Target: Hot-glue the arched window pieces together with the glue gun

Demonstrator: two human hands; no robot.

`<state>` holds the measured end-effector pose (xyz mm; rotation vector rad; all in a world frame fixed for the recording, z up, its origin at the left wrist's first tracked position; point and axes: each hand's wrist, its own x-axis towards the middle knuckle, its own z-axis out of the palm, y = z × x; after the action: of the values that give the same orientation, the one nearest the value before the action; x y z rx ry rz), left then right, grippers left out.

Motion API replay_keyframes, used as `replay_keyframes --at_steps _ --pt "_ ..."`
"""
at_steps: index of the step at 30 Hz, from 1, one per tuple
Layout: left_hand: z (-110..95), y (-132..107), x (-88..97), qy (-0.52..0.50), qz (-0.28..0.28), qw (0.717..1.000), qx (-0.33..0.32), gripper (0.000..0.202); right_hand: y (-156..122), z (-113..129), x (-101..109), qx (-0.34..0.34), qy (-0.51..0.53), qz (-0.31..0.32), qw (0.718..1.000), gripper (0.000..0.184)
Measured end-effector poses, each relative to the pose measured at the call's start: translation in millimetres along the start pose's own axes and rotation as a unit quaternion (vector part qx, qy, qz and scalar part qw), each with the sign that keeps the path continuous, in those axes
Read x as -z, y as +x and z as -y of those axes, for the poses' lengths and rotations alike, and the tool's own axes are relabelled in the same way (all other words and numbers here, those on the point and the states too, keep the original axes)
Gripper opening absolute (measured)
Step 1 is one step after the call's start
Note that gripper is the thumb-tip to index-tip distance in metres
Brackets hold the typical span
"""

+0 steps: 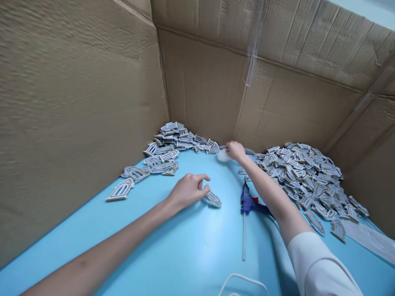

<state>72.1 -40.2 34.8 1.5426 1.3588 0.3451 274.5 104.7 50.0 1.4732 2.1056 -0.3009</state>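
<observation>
- Well, the left hand [189,191] is half-closed, its fingertips [205,177] over an arched piece [212,199] on the blue table [191,250].
- Right hand [236,151] curls at the far edge on a white wad [223,156]; grip unclear.
- Glue gun [248,203] lies within that hand's reach.
- Piles [308,181] sit banked against cardboard walls [203,82], seemingly kept off the near work space.

One left hand [188,191], one right hand [236,151], one glue gun [248,202], and two heaps of arched plastic pieces [308,181].

The person wears a loose off-white short-sleeved T-shirt [321,265] of soft fabric, its sleeve ending near the right elbow, with the left hand [188,191] and right hand [236,151] bare.
</observation>
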Motion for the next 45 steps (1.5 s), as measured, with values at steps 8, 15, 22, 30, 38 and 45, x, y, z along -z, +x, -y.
replay_keyframes --at_steps 8,15,22,30,38,45 --pt "3.7 -6.1 3.5 0.002 0.109 0.957 -0.271 0.039 15.5 -4.6 -12.6 0.004 0.002 -0.002 1.000 0.034" --pt "0.9 -7.6 -3.9 0.067 0.131 0.953 -0.264 0.038 24.9 -3.7 -17.3 -0.025 0.014 0.012 1.000 0.033" --pt "1.3 -7.8 -1.8 -0.027 0.201 0.949 -0.240 0.048 33.1 -7.4 -29.1 -0.041 0.055 0.017 0.998 0.034" --pt "7.5 -5.3 -5.3 -0.096 0.250 0.941 -0.206 0.058 39.3 -11.0 -33.5 -0.086 0.168 -0.049 0.981 0.025" --pt "7.0 -5.8 -2.8 -0.100 0.273 0.935 -0.202 0.064 42.4 -22.2 -41.0 -0.123 0.341 -0.083 0.928 0.023" --pt "-2.3 -9.5 8.0 -0.073 0.297 0.928 -0.212 0.079 33.8 -23.1 -34.1 -0.155 0.471 -0.116 0.860 0.017"
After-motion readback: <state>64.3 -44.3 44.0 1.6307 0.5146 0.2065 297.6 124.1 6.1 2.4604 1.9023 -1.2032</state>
